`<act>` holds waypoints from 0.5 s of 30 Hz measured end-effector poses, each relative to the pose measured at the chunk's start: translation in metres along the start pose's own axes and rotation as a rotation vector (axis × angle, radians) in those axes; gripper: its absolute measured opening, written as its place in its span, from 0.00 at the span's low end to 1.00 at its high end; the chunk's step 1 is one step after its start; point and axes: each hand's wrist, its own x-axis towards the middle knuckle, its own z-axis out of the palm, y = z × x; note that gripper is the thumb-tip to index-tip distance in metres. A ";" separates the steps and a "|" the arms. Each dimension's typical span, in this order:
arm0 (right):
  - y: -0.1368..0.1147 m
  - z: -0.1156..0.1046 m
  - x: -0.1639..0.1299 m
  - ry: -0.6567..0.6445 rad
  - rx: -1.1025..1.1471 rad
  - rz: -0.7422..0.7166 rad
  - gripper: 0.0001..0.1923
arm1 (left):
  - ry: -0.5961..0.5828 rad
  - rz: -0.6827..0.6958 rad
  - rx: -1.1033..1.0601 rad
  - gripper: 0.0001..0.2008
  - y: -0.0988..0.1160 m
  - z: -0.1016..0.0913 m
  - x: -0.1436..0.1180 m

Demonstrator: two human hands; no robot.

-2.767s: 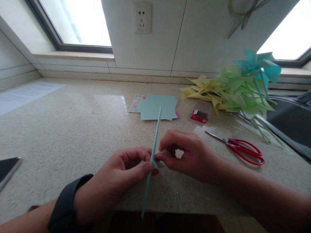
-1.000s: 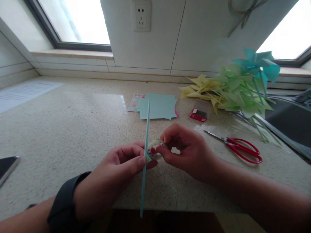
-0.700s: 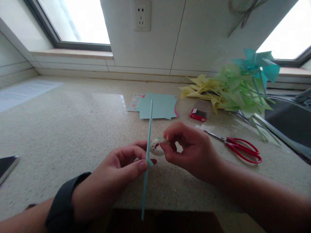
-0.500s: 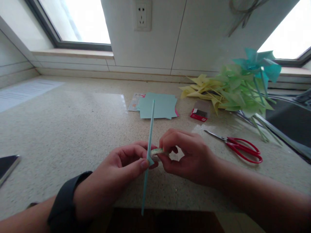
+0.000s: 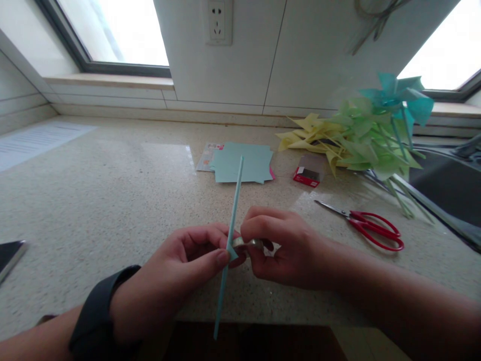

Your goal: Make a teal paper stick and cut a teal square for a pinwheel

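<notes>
The left hand's (image 5: pixel 188 260) thumb and forefinger pinch closely around a pale blue stick (image 5: pixel 236 205), leaving no visible gap, with a small blue flap (image 5: pixel 232 254) poking out beside the thumb tip. The stick slants up and away from the viewer, its lower end reaching past the counter's near edge. Just right of it, the right hand (image 5: pixel 289 245) grips what looks like a small roll of tape (image 5: pixel 238 242) between thumb and bent fingers. The roll comes right up to the stick by the flap; whether any tape is stuck there is too small to tell.

For this step, it would probably help to hold the stick still, press the flap flat, and bring the roll round with even tension, so that the tape lies without creases.

Farther out on the speckled counter (image 5: pixel 112 210), a stack of pale blue paper (image 5: pixel 257 163) lies beyond the hands. To its right sits a small red box (image 5: pixel 305 176), with red-handled scissors (image 5: pixel 370 225) nearer the viewer. At far right, yellow, green and blue paper pinwheels (image 5: pixel 361 123) are heaped beside a sink (image 5: pixel 451 190).
</notes>
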 end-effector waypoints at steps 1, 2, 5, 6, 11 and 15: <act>0.000 -0.001 0.000 -0.009 0.003 0.003 0.18 | 0.008 -0.003 -0.010 0.05 0.000 0.000 0.000; 0.000 -0.001 0.000 -0.019 0.004 0.008 0.19 | 0.019 -0.008 -0.028 0.06 0.000 0.000 0.000; 0.001 -0.002 0.000 -0.038 0.010 0.018 0.21 | 0.042 -0.023 -0.097 0.09 -0.001 -0.001 0.000; 0.001 -0.002 0.000 -0.042 0.013 0.019 0.21 | 0.046 -0.028 -0.110 0.09 -0.001 -0.001 0.000; 0.001 -0.004 0.000 -0.059 0.024 0.046 0.20 | 0.040 -0.041 -0.114 0.10 -0.001 -0.003 0.000; 0.000 -0.004 0.000 -0.061 0.037 0.052 0.21 | 0.059 -0.047 -0.126 0.11 0.000 -0.003 0.000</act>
